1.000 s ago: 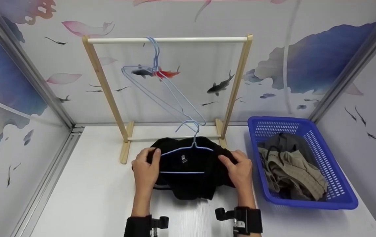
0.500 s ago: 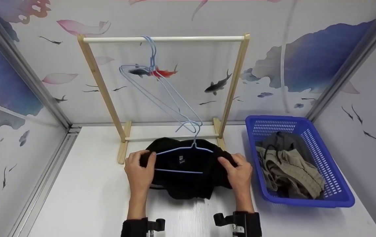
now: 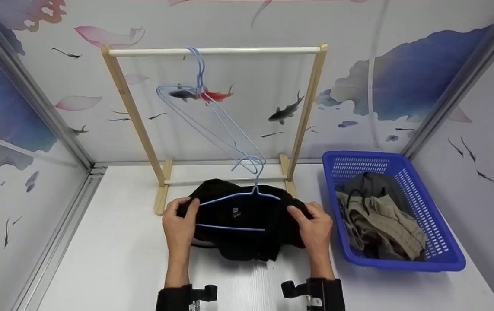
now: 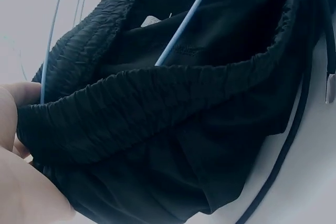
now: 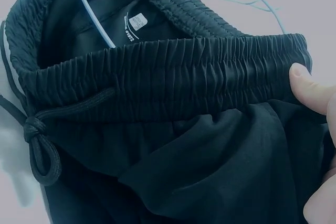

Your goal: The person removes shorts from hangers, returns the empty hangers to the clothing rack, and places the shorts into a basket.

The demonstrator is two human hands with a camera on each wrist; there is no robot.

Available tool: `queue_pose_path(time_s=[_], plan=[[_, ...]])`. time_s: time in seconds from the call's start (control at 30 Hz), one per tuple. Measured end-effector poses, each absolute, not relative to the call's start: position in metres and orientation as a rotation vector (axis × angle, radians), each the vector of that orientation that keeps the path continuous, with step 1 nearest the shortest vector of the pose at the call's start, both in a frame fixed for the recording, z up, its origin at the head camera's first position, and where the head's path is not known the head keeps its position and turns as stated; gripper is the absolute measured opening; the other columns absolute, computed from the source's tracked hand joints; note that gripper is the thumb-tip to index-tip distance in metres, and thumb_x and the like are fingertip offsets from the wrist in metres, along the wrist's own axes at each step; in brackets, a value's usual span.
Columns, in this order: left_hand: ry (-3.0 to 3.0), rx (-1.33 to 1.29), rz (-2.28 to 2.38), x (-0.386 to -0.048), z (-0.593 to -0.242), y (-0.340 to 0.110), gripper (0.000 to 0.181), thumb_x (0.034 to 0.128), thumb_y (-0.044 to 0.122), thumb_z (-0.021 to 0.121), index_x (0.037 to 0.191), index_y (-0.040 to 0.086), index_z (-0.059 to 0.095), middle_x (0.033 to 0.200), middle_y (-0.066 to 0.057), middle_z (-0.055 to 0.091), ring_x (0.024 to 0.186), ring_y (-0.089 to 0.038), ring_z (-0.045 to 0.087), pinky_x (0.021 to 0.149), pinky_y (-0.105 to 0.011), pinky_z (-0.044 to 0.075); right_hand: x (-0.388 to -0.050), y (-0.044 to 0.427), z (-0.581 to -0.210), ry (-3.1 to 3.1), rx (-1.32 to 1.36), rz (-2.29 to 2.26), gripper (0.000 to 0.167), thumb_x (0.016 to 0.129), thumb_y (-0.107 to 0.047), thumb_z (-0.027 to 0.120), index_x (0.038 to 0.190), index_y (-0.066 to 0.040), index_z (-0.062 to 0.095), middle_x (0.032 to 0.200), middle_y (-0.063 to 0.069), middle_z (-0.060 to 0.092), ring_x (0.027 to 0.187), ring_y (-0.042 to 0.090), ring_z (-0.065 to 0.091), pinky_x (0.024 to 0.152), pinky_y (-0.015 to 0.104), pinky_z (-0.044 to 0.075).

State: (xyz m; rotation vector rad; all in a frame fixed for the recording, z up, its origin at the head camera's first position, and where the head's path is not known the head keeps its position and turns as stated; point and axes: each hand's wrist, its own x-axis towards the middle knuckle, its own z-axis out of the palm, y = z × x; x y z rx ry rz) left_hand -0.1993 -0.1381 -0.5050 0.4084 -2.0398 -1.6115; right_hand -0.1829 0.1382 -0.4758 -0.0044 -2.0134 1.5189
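Observation:
Black drawstring pants [image 3: 247, 248] with a gathered elastic waistband [image 5: 184, 72] are held up just in front of the rack, their waist opening upward. Inside the waist sits a blue wire hanger [image 3: 229, 197], its hook standing above the cloth. My left hand [image 3: 180, 226] pinches the left end of the waistband, thumb on the near side, close to the hanger's end. At the opposite end, my right hand [image 3: 316, 225] grips the waistband between thumb and fingers. A knotted drawstring [image 5: 35, 129] hangs at the front in the right wrist view. The pant legs are bunched below.
A wooden rack [image 3: 130, 108] with a white top bar [image 3: 255, 51] stands behind the pants. Several blue hangers [image 3: 200, 77] hang from the bar. To the right, a blue basket [image 3: 406, 264] holds khaki [image 3: 391, 222] and grey clothes. Printed panels enclose the white table [image 3: 100, 259].
My left hand has moved left, drawing the waistband wider, and more of the hanger's lower bar shows. My right hand keeps its grip nearly in place. The head view has shifted slightly.

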Motion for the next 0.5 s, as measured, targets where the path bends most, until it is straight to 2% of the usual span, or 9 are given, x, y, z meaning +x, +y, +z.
queue_pose_path(time_s=[0.17,0.5], plan=[[-2.013,0.450,-1.690,-0.2003,-0.5040,-0.1379,0.020,0.0922,0.016,0.077,0.104,0.000,0.076,0.110,-0.014,0.071,0.107,-0.024,0.063,0.094,-0.028,0.045,-0.1854,0.1414,-0.4804,-2.001,0.014,1.512,0.012,0.078,0.010,0.083,0.073,0.010,0.072,0.073,0.021,0.066,0.070,0.006,0.057,0.069,0.015,0.044],[-2.003,0.488,-1.752,-0.1995,-0.5007,-0.1409,0.022,0.0922,0.017,0.078,0.105,0.000,0.076,0.110,-0.014,0.072,0.102,-0.020,0.062,0.088,-0.023,0.046,-0.1848,0.1435,-0.4808,-1.987,-0.013,1.538,0.010,0.078,0.011,0.083,0.076,0.011,0.073,0.075,0.022,0.066,0.070,0.005,0.058,0.070,0.014,0.045]])
